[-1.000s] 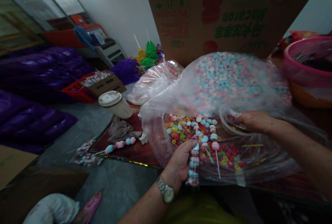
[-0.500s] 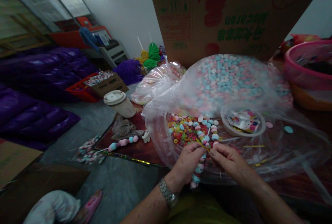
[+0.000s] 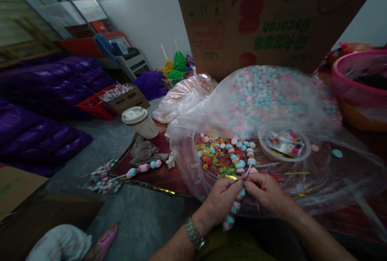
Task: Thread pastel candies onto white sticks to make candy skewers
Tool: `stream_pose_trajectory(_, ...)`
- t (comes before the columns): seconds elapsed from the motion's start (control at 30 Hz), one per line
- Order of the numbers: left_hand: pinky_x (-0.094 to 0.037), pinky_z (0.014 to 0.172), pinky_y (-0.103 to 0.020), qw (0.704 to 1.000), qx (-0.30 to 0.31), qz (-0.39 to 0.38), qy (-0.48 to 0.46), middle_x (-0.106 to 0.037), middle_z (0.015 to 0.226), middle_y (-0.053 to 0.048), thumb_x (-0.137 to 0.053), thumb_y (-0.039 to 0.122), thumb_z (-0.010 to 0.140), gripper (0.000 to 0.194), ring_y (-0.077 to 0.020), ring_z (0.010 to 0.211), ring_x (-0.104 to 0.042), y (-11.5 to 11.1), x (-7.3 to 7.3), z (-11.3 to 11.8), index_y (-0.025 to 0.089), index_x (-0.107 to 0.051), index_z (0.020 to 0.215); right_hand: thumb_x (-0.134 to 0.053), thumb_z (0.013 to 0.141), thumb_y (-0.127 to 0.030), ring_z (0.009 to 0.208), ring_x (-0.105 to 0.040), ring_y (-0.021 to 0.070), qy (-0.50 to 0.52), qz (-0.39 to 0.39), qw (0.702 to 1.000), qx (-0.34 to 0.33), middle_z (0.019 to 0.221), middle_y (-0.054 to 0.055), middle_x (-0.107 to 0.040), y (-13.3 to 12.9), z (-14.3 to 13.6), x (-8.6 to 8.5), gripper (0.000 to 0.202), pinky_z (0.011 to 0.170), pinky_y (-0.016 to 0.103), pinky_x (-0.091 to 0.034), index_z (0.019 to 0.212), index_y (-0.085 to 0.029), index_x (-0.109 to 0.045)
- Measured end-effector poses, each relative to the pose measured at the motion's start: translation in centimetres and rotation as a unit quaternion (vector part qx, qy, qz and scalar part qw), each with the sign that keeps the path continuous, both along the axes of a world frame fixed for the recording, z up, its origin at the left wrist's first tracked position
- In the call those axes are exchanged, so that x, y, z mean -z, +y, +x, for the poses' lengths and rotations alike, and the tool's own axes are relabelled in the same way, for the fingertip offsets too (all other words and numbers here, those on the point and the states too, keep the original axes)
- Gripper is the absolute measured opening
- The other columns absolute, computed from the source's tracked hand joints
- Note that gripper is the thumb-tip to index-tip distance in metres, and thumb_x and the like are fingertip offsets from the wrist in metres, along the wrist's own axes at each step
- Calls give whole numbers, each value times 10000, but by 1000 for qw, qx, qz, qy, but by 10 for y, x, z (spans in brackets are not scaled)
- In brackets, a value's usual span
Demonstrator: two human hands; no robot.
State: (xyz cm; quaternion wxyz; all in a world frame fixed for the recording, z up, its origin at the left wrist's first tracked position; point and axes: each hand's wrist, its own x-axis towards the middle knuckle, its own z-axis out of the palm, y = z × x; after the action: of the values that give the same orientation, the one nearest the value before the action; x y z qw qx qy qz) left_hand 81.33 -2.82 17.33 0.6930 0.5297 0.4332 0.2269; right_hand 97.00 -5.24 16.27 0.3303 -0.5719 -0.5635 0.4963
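My left hand (image 3: 222, 196), with a metal watch on the wrist, pinches a gold twist tie (image 3: 231, 177) near the top of a wrapped candy stick (image 3: 232, 214). The pink and blue stick hangs below the fingers. Close beside it, my right hand (image 3: 266, 190) has thumb and finger pinched at the same spot; what exactly they grip is too small to tell. Just beyond the hands, strung pink, blue and white candies (image 3: 250, 153) lie on colourful ring candies (image 3: 219, 160) in clear plastic.
A big clear bag of round candies (image 3: 269, 88) leans before a cardboard box (image 3: 223, 23). Around it are a round plastic tub (image 3: 306, 154), a lidded cup (image 3: 142, 124), another candy stick (image 3: 143, 168) and a pink basin (image 3: 347, 75). A person's leg (image 3: 60, 243) shows lower left.
Both hands have moved slightly down, and their fingertips are closer together. The gold tie now lies flatter, pointing left from the fingers.
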Motion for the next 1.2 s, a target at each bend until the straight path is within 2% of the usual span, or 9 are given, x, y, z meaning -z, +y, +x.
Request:
stream_pose_trajectory(0.2, -299, 478, -179, 998, -22, -4, -52, -469, 566, 7, -608, 541, 712, 434, -81, 519, -387, 2, -1, 3, 136, -542, 571, -497, 815, -365, 580, -409, 130, -15, 65, 997, 48, 594, -31, -440, -6, -1, 2, 260, 537, 238, -328, 629, -188, -458)
stream_pose_trajectory(0.33, -299, 443, -177, 991, -84, -77, -75, -477, 529, 10, -625, 563, 682, 442, -72, 452, -390, 4, -1, 5, 136, -550, 598, -491, 839, -369, 618, -471, 148, -9, 102, 989, 104, 641, -8, -513, -8, 8, -7, 244, 575, 249, -370, 705, -174, -550)
stream_pose_trajectory(0.43, -269, 395, -175, 988, -99, -101, -70, -470, 510, 19, -604, 587, 688, 456, -62, 393, -354, 5, -1, 6, 143, -534, 610, -482, 850, -386, 603, -492, 157, -46, 117, 981, 151, 618, -6, -518, -7, 17, -13, 258, 554, 251, -376, 718, -180, -562)
stream_pose_trajectory(0.5, -255, 388, -170, 993, -93, -57, -45, -454, 512, 25, -594, 590, 698, 462, -59, 399, -344, 6, -1, 6, 142, -530, 605, -478, 851, -364, 652, -516, 167, -86, 145, 977, 128, 668, 10, -543, -5, 18, -16, 236, 591, 260, -391, 725, -182, -561)
stream_pose_trajectory(0.63, -297, 432, -171, 995, -91, 32, -16, -441, 538, 21, -583, 548, 724, 431, -73, 473, -378, 6, -1, 7, 131, -550, 618, -455, 831, -267, 639, -498, 152, -103, 161, 981, 21, 669, 9, -529, -2, 9, -17, 211, 592, 254, -376, 652, -184, -528)
stream_pose_trajectory(0.73, -320, 444, -170, 995, -97, 8, -27, -450, 552, 25, -580, 487, 739, 359, -74, 477, -399, 5, 0, 6, 144, -540, 642, -439, 843, -280, 616, -474, 146, -91, 143, 985, 23, 643, -2, -502, -2, 8, -14, 229, 580, 251, -365, 651, -183, -517)
stream_pose_trajectory(0.9, -289, 395, -150, 989, -124, -55, -65, -462, 537, 41, -569, 405, 742, 252, -57, 418, -380, 7, 2, 6, 154, -552, 727, -431, 869, -382, 618, -466, 151, -98, 95, 990, 22, 638, -7, -492, -5, 29, -13, 281, 575, 255, -367, 710, -177, -539)
stream_pose_trajectory(1.1, -271, 372, -143, 983, -143, -82, -84, -476, 527, 42, -625, 453, 693, 329, -48, 396, -379, 9, 2, 12, 136, -579, 766, -412, 865, -446, 539, -450, 135, -114, 83, 989, 56, 572, -32, -450, -8, 38, -22, 325, 516, 245, -366, 676, -192, -486)
stream_pose_trajectory(1.2, -271, 369, -146, 975, -162, -109, -105, -456, 499, 58, -660, 487, 652, 369, -47, 377, -375, 10, 0, 12, 146, -567, 758, -389, 876, -405, 580, -497, 149, -155, 104, 981, 56, 603, -13, -498, -8, 43, -15, 304, 541, 251, -399, 694, -191, -506)
